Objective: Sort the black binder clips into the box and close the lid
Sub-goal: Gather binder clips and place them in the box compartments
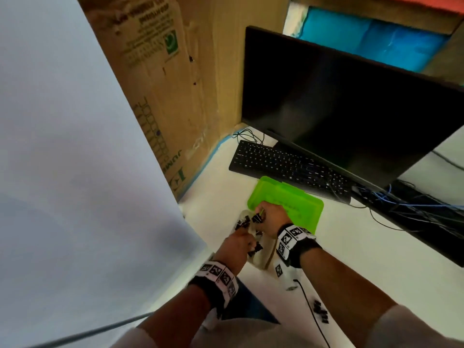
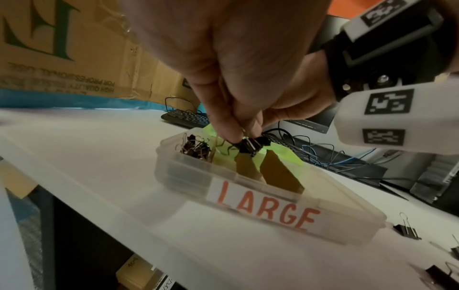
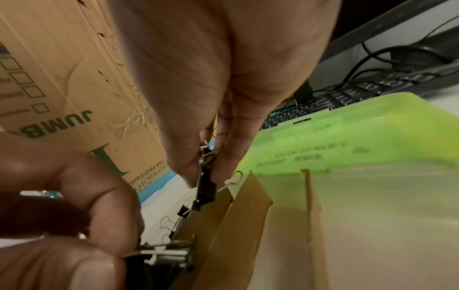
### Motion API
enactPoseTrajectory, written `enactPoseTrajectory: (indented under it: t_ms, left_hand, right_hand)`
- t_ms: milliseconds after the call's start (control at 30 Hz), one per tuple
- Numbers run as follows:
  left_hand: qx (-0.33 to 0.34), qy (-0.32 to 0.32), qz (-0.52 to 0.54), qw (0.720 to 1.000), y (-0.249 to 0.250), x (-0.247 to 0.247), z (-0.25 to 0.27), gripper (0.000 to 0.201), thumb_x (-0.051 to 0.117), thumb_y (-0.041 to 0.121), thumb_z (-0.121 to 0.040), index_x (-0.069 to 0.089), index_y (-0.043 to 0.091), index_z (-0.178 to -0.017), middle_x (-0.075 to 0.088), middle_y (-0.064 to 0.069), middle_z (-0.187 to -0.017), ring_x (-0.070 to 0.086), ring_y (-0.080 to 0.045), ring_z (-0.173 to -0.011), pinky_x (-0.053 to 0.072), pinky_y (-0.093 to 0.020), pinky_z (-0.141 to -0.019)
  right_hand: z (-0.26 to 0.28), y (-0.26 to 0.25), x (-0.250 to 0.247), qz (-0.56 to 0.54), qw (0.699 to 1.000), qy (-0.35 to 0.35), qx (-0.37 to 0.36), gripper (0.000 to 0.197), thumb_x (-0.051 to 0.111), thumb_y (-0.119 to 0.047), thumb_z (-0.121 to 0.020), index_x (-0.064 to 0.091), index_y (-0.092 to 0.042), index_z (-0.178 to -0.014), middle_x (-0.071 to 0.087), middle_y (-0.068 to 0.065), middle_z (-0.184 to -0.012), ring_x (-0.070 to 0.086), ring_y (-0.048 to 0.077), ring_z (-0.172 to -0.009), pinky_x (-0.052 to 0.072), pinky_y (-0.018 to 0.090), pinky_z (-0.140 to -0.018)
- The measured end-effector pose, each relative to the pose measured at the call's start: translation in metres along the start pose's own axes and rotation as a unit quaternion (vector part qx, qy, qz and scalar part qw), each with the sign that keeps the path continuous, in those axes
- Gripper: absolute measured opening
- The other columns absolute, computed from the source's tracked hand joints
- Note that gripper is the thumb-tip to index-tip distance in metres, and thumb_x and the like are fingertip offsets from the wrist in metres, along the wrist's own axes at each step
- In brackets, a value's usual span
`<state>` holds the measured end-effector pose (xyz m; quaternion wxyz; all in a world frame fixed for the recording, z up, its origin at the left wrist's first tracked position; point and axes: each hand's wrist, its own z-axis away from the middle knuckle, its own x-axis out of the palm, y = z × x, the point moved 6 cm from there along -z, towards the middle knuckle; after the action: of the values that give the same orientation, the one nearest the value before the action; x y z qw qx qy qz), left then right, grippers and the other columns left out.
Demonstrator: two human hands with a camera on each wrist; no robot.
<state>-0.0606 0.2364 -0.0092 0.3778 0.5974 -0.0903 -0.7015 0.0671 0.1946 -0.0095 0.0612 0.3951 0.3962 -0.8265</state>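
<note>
A clear plastic box labelled LARGE lies on the white desk, split by brown cardboard dividers. Its green lid lies open behind it. Several black binder clips fill the far end compartment. My left hand hovers over the box and pinches a black clip by its wire handles. Further back, my right hand pinches another black clip above the dividers. More loose clips lie on the desk near my right forearm.
A black keyboard and a dark monitor stand behind the lid, with tangled cables to the right. A tall cardboard carton and a white panel close off the left side. A thin black cable runs past the loose clips.
</note>
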Motion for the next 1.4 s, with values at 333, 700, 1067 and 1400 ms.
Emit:
enactPoseTrajectory:
  t_ms: [333, 700, 1067, 1400]
  left_hand:
    - [0.008, -0.025, -0.050, 0.998, 0.001, -0.004, -0.002, 0.023, 0.048, -0.002, -0.081, 0.063, 0.010, -0.094, 0.054, -0.010, -0.113, 0.059, -0.033, -0.088, 0.044, -0.033, -0.076]
    - [0.032, -0.027, -0.147, 0.988, 0.012, -0.002, -0.005, 0.027, 0.042, 0.000, -0.089, 0.057, 0.007, -0.111, 0.050, -0.012, -0.118, 0.057, -0.032, -0.101, 0.046, -0.037, -0.086]
    - [0.048, -0.032, -0.157, 0.986, 0.019, 0.009, -0.007, 0.035, 0.042, -0.006, -0.085, 0.054, 0.008, -0.114, 0.051, -0.013, -0.117, 0.057, -0.031, -0.104, 0.050, -0.040, -0.088]
    - [0.038, -0.018, -0.107, 0.993, 0.012, 0.009, -0.001, 0.047, 0.044, 0.004, -0.088, 0.041, 0.025, -0.130, 0.053, -0.002, -0.125, 0.058, -0.026, -0.107, 0.051, -0.038, -0.082]
  right_hand:
    - [-0.008, 0.002, 0.007, 0.060, 0.995, 0.033, 0.069, 0.032, 0.065, -0.025, -0.077, 0.056, -0.013, -0.105, 0.062, 0.016, -0.110, 0.061, 0.032, -0.098, 0.053, 0.033, -0.081]
    - [0.001, 0.013, 0.002, 0.079, 0.995, 0.006, 0.068, 0.036, 0.052, -0.038, -0.086, 0.067, -0.006, -0.087, 0.066, 0.016, -0.099, 0.063, 0.030, -0.090, 0.054, 0.034, -0.076]
    - [0.022, 0.024, 0.006, 0.038, 0.998, -0.049, -0.013, 0.025, 0.051, -0.004, -0.084, 0.067, -0.016, -0.098, 0.065, 0.006, -0.109, 0.060, 0.022, -0.099, 0.046, 0.024, -0.081]
    - [0.042, 0.037, -0.002, -0.021, 0.997, 0.005, -0.068, 0.026, 0.050, -0.002, -0.087, 0.068, -0.011, -0.103, 0.067, 0.006, -0.108, 0.059, 0.015, -0.094, 0.037, 0.015, -0.079]
